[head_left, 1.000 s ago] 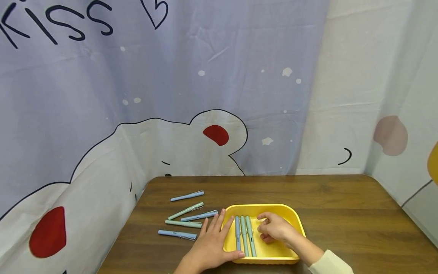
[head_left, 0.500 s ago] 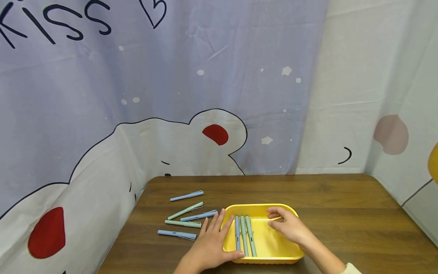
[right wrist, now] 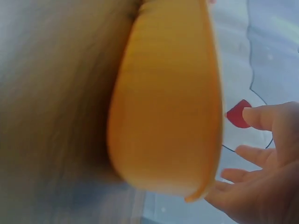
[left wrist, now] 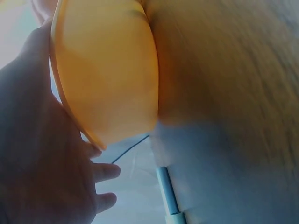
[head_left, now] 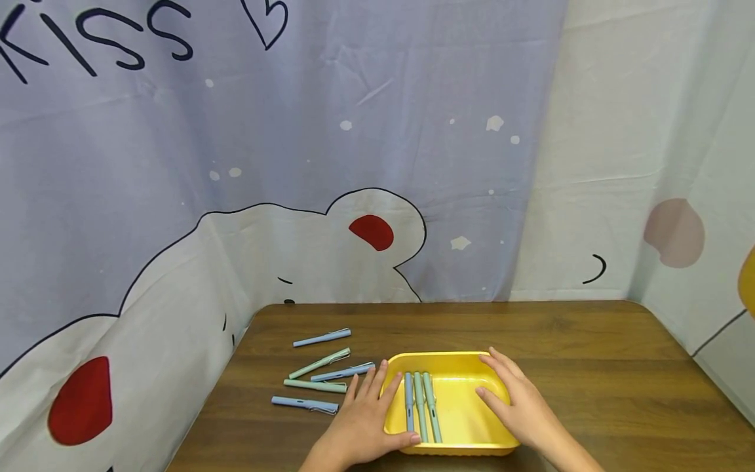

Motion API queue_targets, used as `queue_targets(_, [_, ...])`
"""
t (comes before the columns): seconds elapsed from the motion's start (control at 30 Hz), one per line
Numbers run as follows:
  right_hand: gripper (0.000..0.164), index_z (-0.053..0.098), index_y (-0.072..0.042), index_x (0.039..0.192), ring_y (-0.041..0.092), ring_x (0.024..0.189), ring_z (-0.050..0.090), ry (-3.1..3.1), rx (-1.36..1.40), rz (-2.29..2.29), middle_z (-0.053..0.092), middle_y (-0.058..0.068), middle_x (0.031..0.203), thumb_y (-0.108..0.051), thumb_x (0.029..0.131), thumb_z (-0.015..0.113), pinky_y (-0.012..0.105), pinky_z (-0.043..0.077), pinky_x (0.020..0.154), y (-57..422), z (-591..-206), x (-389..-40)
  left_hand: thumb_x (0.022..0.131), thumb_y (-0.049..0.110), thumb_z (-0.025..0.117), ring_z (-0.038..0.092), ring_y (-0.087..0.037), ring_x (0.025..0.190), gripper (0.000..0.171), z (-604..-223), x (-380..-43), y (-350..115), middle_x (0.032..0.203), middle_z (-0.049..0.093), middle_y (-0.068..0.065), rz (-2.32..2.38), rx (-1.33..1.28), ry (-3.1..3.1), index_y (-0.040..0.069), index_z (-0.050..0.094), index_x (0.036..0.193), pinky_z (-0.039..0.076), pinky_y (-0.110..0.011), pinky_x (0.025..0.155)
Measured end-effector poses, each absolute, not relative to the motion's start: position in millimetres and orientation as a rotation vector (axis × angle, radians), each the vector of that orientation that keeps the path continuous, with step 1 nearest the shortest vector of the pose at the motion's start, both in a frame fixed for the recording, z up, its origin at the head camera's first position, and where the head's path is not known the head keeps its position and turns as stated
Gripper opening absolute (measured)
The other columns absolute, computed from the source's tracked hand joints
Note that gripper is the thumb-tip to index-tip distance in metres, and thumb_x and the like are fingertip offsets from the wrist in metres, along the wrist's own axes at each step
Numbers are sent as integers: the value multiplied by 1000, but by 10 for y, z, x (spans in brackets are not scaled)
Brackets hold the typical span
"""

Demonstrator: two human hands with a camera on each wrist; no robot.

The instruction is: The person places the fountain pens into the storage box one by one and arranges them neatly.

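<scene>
A yellow tray (head_left: 454,451) stands near the table's front edge. Inside it, side by side toward the left, lie one blue pen (head_left: 409,401) and two green pens (head_left: 420,406). My left hand (head_left: 361,414) rests spread over the tray's left rim, thumb at the front left corner; the left wrist view shows the tray's outer wall (left wrist: 105,70) beside that hand. My right hand (head_left: 522,403) is at the right rim, fingers extended and apart, holding nothing. In the right wrist view its fingers stand close to the rim of the tray (right wrist: 168,102).
Left of the tray, several blue and green pens lie loose on the wooden table (head_left: 590,380), among them a blue pen (head_left: 305,404) at the front and another blue pen (head_left: 322,337) at the back. A printed curtain (head_left: 366,131) hangs behind the table.
My right hand has moved right, from over the tray's inside to its right rim, and its fingers have spread. My left hand and the pens have stayed in place.
</scene>
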State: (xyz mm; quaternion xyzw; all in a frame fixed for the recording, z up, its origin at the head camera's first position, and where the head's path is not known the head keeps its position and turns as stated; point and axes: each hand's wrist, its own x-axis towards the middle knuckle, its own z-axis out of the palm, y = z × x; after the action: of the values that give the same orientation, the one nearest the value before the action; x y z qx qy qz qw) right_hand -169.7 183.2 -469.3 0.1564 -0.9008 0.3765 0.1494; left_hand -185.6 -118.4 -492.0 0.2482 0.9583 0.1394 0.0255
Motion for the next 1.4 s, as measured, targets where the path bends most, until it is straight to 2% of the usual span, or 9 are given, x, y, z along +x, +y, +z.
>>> queue_targets(0.17, [57, 54, -7, 144, 50, 138, 40, -2600, 450, 864, 41, 22, 155, -19, 93, 75, 73, 41, 98, 1932, -4804, -1633, 84, 84, 50, 16, -39, 154, 104, -4912, -1851, -1176, 170, 9, -10, 421, 776, 2965, 19, 28, 162, 14, -66, 120])
queue_targets(0.4, [67, 47, -8, 151, 47, 145, 31, -2680, 487, 731, 36, 21, 159, -30, 94, 74, 71, 36, 103, 2071, -4940, -1556, 84, 84, 49, 14, -39, 155, 102, -4906, -1864, -1181, 170, 10, -11, 419, 773, 2952, 20, 28, 162, 12, -66, 120])
queue_targets(0.5, [67, 44, -9, 153, 42, 149, 26, -2703, 496, 729, 35, 20, 160, -34, 96, 70, 66, 32, 110, 2108, -4982, -1535, 85, 83, 49, 12, -38, 155, 101, -4902, -1870, -1188, 170, 10, -12, 419, 768, 2950, 21, 28, 162, 12, -66, 120])
queue_targets(0.6, [66, 41, -11, 155, 40, 152, 21, -2743, 496, 729, 32, 19, 162, -38, 99, 65, 57, 18, 122, 2141, -5018, -1515, 85, 83, 50, 13, -38, 155, 100, -4897, -1872, -1191, 170, 11, -12, 415, 779, 2953, 21, 29, 162, 12, -66, 120])
queue_targets(0.73, [64, 40, -11, 156, 40, 153, 19, -2783, 517, 712, 30, 17, 164, -40, 102, 60, 29, -9, 123, 2170, -5061, -1498, 86, 82, 51, 14, -39, 154, 99, -4901, -1874, -1191, 169, 12, -13, 411, 790, 2958, 21, 30, 161, 13, -65, 120])
queue_targets(0.87, [62, 43, -12, 155, 37, 152, 23, -2770, 547, 652, 33, 14, 163, -40, 101, 61, 36, -3, 125, 2175, -5092, -1487, 85, 82, 51, 13, -39, 155, 99, -4909, -1871, -1191, 169, 12, -12, 406, 786, 2959, 22, 30, 161, 12, -64, 121])
queue_targets(0.97, [62, 46, -14, 153, 34, 151, 27, -2752, 562, 594, 36, 13, 161, -40, 100, 63, 58, 24, 119, 2175, -5110, -1484, 85, 83, 50, 14, -39, 154, 99, -4918, -1872, -1187, 169, 13, -13, 404, 788, 2961, 22, 30, 161, 12, -64, 121])
queue_targets(1.1, [62, 49, -16, 152, 30, 151, 29, -2749, 580, 546, 37, 12, 161, -42, 98, 64, 63, 39, 106, 2170, -5117, -1491, 86, 81, 50, 14, -41, 154, 98, -4924, -1875, -1203, 169, 14, -15, 418, 798, 2957, 22, 30, 161, 14, -67, 119])
queue_targets(1.4, [61, 49, -15, 152, 39, 147, 34, -2767, 606, 527, 35, 16, 161, -44, 99, 62, 64, 39, 107, 2172, -5094, -1506, 94, 72, 50, 12, -38, 155, 91, -4883, -1876, -1408, 170, 11, -10, 520, 789, 2930, 20, 22, 163, 13, -67, 119])
